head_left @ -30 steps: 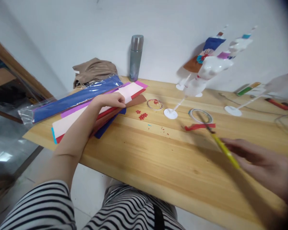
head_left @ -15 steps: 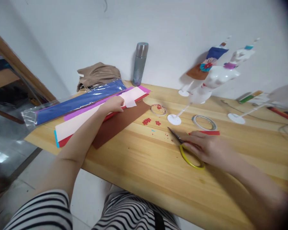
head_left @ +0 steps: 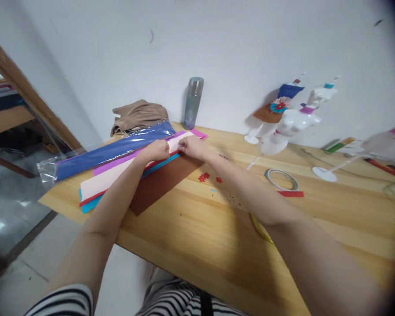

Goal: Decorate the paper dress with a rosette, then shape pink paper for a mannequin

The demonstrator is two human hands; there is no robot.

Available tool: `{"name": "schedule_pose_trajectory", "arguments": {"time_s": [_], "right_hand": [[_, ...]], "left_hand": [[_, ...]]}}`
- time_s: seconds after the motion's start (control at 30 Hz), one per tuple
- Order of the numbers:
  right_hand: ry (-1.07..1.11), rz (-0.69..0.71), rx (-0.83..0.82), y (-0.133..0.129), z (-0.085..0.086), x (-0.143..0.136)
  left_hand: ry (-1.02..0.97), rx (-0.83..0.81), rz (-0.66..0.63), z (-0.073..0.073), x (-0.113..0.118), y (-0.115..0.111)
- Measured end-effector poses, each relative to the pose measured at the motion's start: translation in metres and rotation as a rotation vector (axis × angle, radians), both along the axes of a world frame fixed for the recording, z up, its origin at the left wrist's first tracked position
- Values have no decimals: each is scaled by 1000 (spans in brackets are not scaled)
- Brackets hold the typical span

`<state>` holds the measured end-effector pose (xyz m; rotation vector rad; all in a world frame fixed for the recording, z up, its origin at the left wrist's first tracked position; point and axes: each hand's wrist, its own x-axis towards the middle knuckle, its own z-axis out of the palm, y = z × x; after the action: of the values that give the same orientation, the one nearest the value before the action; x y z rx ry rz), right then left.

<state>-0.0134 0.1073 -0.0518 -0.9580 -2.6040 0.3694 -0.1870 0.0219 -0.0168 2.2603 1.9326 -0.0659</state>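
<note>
My left hand [head_left: 157, 150] rests with curled fingers on a stack of long folded coloured sheets, closed on the pale pink sheet [head_left: 102, 181]. Fingers bunched together, my right hand [head_left: 191, 147] pinches the same pale pink sheet near its far end. Under it lie a red sheet [head_left: 92, 198] and a blue sheet [head_left: 91, 205]; a purple sheet [head_left: 109, 166] shows behind. A brown sheet [head_left: 166, 186] is spread flat in front. The fingertips are partly hidden. Yellow-handled scissors [head_left: 260, 229] lie on the table, mostly covered by my right forearm.
Blue sheets in clear plastic [head_left: 118, 151] and brown cloth [head_left: 140, 115] lie behind the stack. A flask [head_left: 192, 103] stands by the wall. Small red cut-out flowers [head_left: 204, 177], a tape roll [head_left: 283, 180], a red strip [head_left: 292, 194] and small white mannequins [head_left: 296, 120] are rightward.
My right hand has let go of the scissors and moved left to the stack. My left hand stays on the sheets. More of the blue sheet shows along the stack's front edge.
</note>
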Motion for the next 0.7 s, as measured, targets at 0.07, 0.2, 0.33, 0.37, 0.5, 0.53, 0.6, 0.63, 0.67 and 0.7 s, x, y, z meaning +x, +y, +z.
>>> {"name": "schedule_pose_trajectory", "arguments": {"time_s": [0.07,0.2,0.33,0.37,0.5,0.53,0.6,0.63,0.67,0.7], "right_hand": [[64,-78,-65,12,9,-11],[183,-135,-194,14,24,-21],[195,-31,-343,5,28,-15],[206,-43,-352,6,27,-12],[222,-214,-315,17,17,5],[204,-241,-305,21,12,9],[155,-258,-288,24,0,15],[131,-252,-277,24,-6,16],[110,-243,-264,23,-12,17],[93,-231,-250,22,-18,18]], "left_hand": [[-2,-19,-6,3,-2,-1],[-6,-58,-26,3,-5,0],[-14,-69,-37,-6,-5,4],[-15,-65,-38,-9,-5,5],[-7,-26,-21,-22,-7,12],[-5,-17,-13,-25,-7,14],[-6,0,1,-29,-9,17],[-9,9,6,-31,-10,19],[-13,19,10,-32,-12,20],[-17,28,14,-32,-13,21]]}}
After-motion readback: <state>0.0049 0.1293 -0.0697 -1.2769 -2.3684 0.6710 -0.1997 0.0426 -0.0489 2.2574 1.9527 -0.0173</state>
